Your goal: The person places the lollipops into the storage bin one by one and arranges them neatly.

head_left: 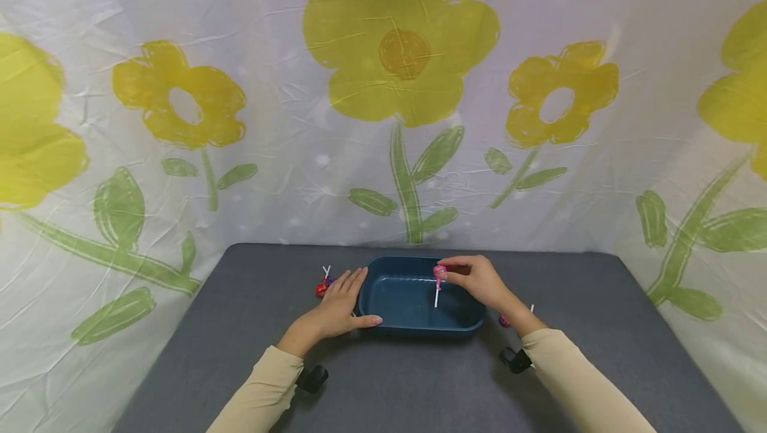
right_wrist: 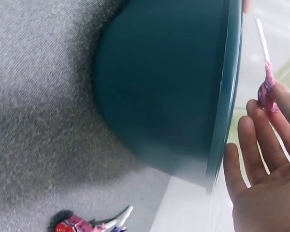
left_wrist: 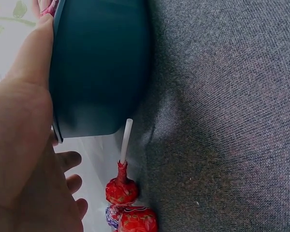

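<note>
A dark teal oblong tub [head_left: 413, 331] stands on the grey table. Above its right half, a pink-wrapped lollipop [head_left: 440, 271] is pinched by its candy head between the thumb and fingers of my right hand [head_left: 478, 278], its white stick pointing down. The right wrist view shows this lollipop [right_wrist: 267, 94] beyond the rim, other fingers spread. My left hand [head_left: 337, 308] rests at the tub's left end, fingers straight and thumb along the front rim. Beside those fingers lie red-wrapped lollipops [left_wrist: 122, 191], partly hidden in the head view.
More lollipops [right_wrist: 75, 224] lie on the table right of the tub, partly behind my right wrist in the head view. A white cloth [head_left: 287, 180] with yellow flowers hangs behind the table's far edge. Each wrist wears a black device [head_left: 313, 378].
</note>
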The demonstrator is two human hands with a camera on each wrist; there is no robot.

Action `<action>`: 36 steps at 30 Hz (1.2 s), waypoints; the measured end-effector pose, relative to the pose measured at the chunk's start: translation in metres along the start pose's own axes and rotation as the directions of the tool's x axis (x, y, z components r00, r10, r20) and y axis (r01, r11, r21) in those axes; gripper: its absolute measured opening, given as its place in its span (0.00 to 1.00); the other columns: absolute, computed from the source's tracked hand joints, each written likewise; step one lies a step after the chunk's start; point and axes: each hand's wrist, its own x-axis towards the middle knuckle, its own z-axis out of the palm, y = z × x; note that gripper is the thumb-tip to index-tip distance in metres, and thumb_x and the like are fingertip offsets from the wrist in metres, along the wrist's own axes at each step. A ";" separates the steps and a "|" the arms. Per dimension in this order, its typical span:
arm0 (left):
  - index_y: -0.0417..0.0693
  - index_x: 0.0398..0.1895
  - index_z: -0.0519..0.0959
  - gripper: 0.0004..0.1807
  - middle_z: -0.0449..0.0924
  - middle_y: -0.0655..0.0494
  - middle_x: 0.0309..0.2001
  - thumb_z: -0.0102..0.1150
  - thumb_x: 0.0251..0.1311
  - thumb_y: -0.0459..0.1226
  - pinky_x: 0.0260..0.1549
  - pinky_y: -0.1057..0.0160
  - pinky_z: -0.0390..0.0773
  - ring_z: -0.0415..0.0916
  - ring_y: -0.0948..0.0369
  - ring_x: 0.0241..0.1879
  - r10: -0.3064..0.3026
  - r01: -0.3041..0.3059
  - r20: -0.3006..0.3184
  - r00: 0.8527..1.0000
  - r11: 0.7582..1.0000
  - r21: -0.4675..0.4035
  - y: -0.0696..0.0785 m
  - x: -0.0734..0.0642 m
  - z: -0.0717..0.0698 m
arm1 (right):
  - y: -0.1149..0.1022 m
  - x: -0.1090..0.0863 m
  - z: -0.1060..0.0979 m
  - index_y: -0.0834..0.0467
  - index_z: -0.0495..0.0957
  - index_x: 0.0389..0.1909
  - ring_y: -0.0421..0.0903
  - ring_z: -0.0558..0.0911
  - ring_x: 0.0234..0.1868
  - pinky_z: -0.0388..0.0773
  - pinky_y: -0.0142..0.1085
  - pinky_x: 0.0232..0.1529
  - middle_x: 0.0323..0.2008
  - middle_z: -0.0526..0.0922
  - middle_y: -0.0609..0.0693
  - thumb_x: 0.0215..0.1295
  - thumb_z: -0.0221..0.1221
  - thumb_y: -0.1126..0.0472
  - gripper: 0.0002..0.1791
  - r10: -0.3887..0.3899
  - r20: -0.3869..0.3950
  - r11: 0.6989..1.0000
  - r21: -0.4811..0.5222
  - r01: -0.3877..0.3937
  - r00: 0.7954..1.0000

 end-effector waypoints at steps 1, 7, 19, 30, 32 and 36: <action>0.44 0.80 0.42 0.63 0.45 0.41 0.80 0.58 0.54 0.69 0.72 0.33 0.45 0.40 0.39 0.79 0.001 -0.001 0.002 1.000 1.000 -0.004 0.001 0.000 -0.001 | 0.000 0.001 0.001 0.58 0.83 0.54 0.48 0.87 0.48 0.84 0.36 0.47 0.49 0.88 0.56 0.63 0.66 0.55 0.20 -0.005 0.002 1.000 0.007 0.005 1.000; 0.43 0.80 0.42 0.60 0.45 0.40 0.80 0.62 0.57 0.62 0.73 0.34 0.45 0.39 0.39 0.79 -0.014 0.014 0.008 1.000 1.000 -0.009 0.005 0.000 -0.003 | -0.014 0.001 0.007 0.63 0.82 0.55 0.52 0.87 0.49 0.84 0.38 0.48 0.49 0.87 0.59 0.66 0.63 0.60 0.18 -0.020 0.028 1.000 0.012 0.020 0.999; 0.42 0.80 0.44 0.60 0.47 0.42 0.80 0.65 0.56 0.61 0.73 0.34 0.44 0.40 0.39 0.79 -0.022 0.022 0.005 1.000 1.000 -0.014 0.006 0.001 -0.003 | -0.006 0.010 0.023 0.59 0.83 0.54 0.45 0.88 0.46 0.83 0.32 0.46 0.48 0.88 0.54 0.66 0.64 0.57 0.18 -0.040 0.050 0.999 0.040 0.038 0.998; 0.42 0.79 0.44 0.60 0.47 0.42 0.79 0.65 0.55 0.61 0.73 0.34 0.45 0.40 0.39 0.79 -0.024 0.024 -0.003 1.000 1.000 -0.018 0.008 0.001 -0.004 | -0.009 0.016 0.033 0.59 0.83 0.54 0.44 0.87 0.46 0.84 0.35 0.47 0.48 0.89 0.52 0.65 0.65 0.53 0.20 -0.024 0.050 0.999 0.041 0.022 0.998; 0.42 0.79 0.44 0.60 0.47 0.42 0.79 0.65 0.55 0.61 0.73 0.34 0.44 0.40 0.39 0.79 -0.027 0.027 -0.002 1.000 0.999 -0.018 0.008 0.001 -0.004 | -0.009 0.017 0.035 0.59 0.83 0.54 0.44 0.87 0.47 0.83 0.35 0.48 0.48 0.89 0.52 0.65 0.64 0.54 0.20 -0.024 0.048 0.999 0.042 0.022 0.999; 0.42 0.79 0.45 0.60 0.47 0.41 0.79 0.66 0.55 0.61 0.73 0.34 0.45 0.40 0.39 0.79 -0.031 0.031 -0.002 1.000 0.999 -0.016 0.008 0.002 -0.003 | -0.008 0.019 0.040 0.62 0.83 0.54 0.46 0.88 0.46 0.84 0.34 0.47 0.47 0.89 0.54 0.65 0.64 0.56 0.19 -0.053 0.042 0.997 0.049 0.051 0.998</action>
